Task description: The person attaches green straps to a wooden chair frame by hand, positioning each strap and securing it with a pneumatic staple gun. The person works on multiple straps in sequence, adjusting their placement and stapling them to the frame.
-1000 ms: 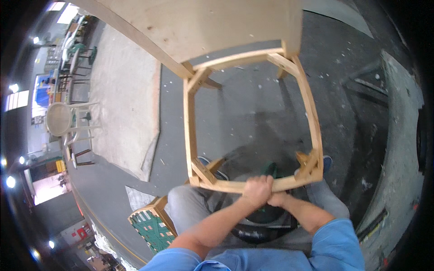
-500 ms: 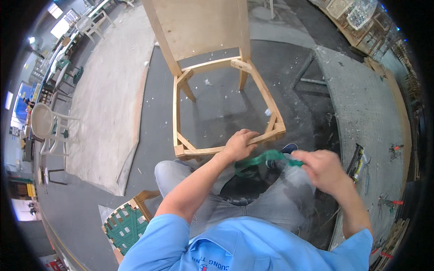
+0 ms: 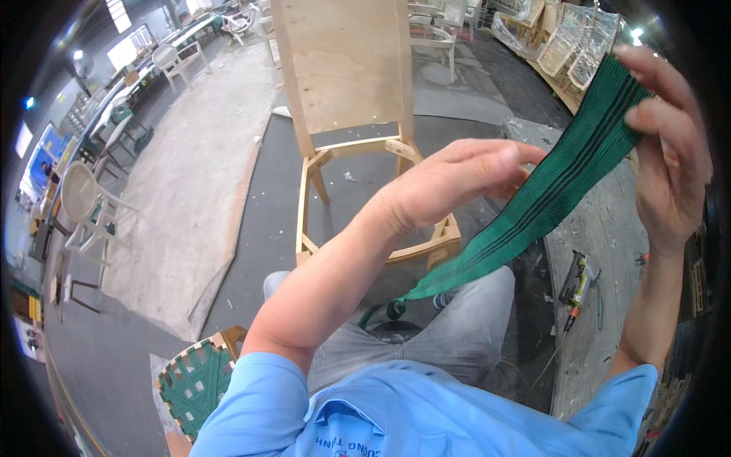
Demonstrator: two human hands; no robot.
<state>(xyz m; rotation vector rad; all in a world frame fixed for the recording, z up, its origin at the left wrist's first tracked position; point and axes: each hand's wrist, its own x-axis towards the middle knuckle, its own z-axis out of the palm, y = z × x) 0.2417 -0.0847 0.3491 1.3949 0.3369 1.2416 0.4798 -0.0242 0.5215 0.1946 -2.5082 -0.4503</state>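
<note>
Green webbing strap with dark stripes, stretched taut from two o'clock down toward six. Top end pinched in closed right hand. Left hand at centre, fingers mostly extended, touching strap's upper edge; grip not clear enough to tell. Behind, at twelve o'clock, bare wooden chair frame. Nail gun at four, woven seat at seven.
</note>
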